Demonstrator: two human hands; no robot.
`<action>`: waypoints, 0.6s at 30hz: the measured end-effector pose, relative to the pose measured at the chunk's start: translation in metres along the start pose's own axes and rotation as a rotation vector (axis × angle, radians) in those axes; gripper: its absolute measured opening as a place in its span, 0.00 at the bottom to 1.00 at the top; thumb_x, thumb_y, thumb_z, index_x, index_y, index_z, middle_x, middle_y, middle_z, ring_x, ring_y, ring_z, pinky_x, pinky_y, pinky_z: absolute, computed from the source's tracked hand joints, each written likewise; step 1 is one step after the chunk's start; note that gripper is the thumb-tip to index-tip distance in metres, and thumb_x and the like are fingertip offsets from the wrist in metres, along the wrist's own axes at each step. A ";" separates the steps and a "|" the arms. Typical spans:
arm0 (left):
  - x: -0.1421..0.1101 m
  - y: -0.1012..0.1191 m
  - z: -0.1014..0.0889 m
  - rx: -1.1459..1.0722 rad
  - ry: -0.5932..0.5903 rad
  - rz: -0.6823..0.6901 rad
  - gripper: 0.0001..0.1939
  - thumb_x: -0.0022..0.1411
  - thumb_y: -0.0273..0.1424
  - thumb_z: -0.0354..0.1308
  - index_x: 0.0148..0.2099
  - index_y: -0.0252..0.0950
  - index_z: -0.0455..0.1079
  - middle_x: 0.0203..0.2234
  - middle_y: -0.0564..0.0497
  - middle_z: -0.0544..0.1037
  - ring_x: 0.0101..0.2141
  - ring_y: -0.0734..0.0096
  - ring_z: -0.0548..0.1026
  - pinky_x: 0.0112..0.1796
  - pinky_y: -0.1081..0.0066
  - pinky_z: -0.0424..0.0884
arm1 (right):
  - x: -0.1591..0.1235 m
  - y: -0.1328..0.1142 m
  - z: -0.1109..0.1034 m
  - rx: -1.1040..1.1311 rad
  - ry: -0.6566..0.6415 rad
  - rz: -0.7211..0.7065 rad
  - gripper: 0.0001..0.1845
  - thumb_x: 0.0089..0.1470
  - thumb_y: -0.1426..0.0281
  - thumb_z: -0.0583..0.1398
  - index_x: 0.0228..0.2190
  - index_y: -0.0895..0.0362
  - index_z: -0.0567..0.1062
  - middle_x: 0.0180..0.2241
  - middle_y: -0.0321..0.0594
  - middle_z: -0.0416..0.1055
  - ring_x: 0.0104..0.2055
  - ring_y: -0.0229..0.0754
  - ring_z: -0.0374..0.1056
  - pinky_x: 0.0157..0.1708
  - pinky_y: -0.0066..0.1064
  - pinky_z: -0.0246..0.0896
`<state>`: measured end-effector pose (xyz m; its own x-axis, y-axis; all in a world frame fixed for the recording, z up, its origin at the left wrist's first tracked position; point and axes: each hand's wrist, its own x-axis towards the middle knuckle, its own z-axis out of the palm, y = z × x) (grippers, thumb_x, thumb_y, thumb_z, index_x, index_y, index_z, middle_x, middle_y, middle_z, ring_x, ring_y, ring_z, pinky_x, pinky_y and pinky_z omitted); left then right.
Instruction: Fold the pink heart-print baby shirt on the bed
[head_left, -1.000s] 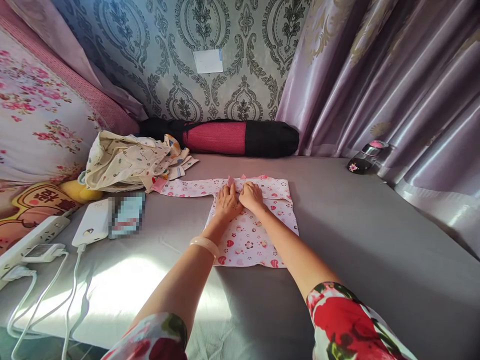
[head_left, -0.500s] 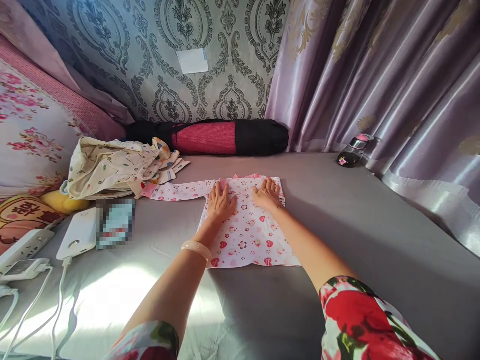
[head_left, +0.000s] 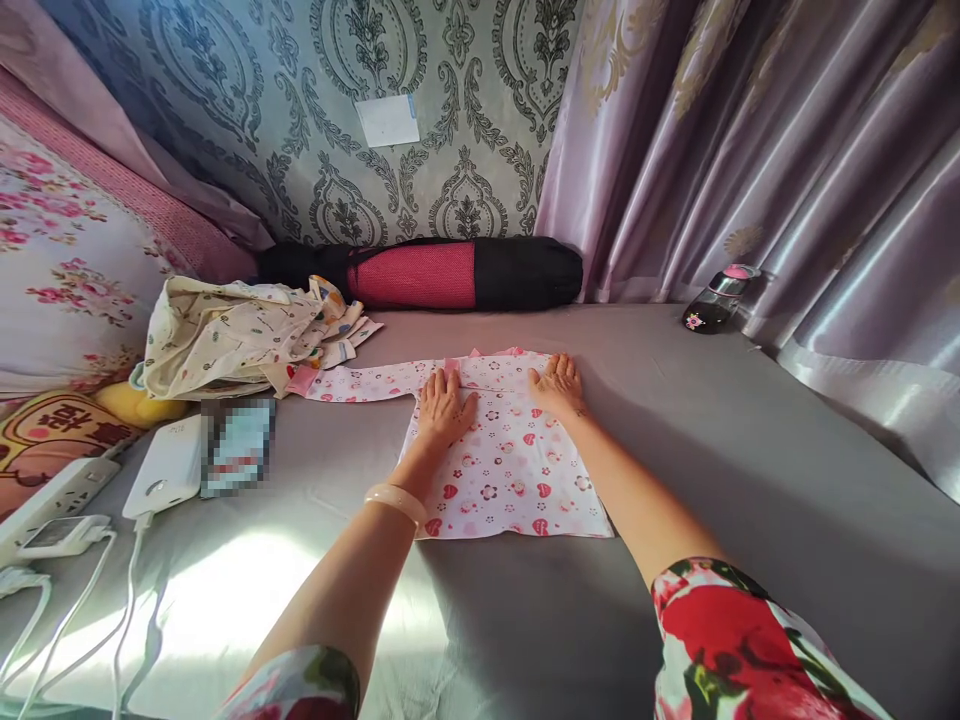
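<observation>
A small white baby garment with a pink heart and flower print lies flat on the grey bedsheet. One sleeve stretches out to the left. My left hand rests flat and open on the garment's upper left part, near the neckline. Over at the upper right edge, my right hand presses flat with fingers spread. A pale bangle circles my left wrist.
A heap of cream printed baby clothes lies to the left. A black and pink roll bag lies against the wall. A white power bank, power strip and cables sit at left. A small bottle lies by the curtain.
My hands started together at the neckline and have spread apart; the right hand slid to the garment's right edge. The left hand stayed near the left side.
</observation>
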<state>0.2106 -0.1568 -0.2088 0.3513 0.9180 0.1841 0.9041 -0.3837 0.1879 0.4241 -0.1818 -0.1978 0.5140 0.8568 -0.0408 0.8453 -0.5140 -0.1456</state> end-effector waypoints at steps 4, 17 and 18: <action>0.000 -0.002 0.003 -0.020 0.037 -0.002 0.35 0.68 0.45 0.46 0.67 0.24 0.52 0.67 0.29 0.54 0.66 0.44 0.53 0.63 0.51 0.54 | 0.003 -0.001 -0.002 -0.020 -0.020 0.013 0.40 0.66 0.57 0.41 0.67 0.75 0.47 0.69 0.61 0.42 0.71 0.57 0.39 0.67 0.44 0.35; -0.004 0.002 -0.005 0.042 -0.004 0.143 0.28 0.71 0.44 0.40 0.66 0.37 0.59 0.66 0.40 0.60 0.65 0.50 0.56 0.63 0.48 0.51 | 0.015 0.011 -0.001 0.007 -0.064 -0.333 0.34 0.67 0.54 0.39 0.69 0.52 0.47 0.71 0.48 0.39 0.73 0.50 0.32 0.68 0.49 0.30; -0.003 0.003 -0.005 0.051 -0.009 0.139 0.28 0.71 0.44 0.40 0.66 0.38 0.59 0.66 0.39 0.60 0.65 0.50 0.57 0.63 0.48 0.52 | 0.016 0.012 -0.001 0.018 -0.068 -0.330 0.34 0.67 0.54 0.39 0.69 0.52 0.47 0.71 0.48 0.39 0.73 0.50 0.32 0.68 0.49 0.29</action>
<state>0.2105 -0.1615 -0.2037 0.4764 0.8571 0.1959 0.8576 -0.5021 0.1114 0.4425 -0.1742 -0.1996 0.2018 0.9779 -0.0542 0.9615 -0.2083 -0.1790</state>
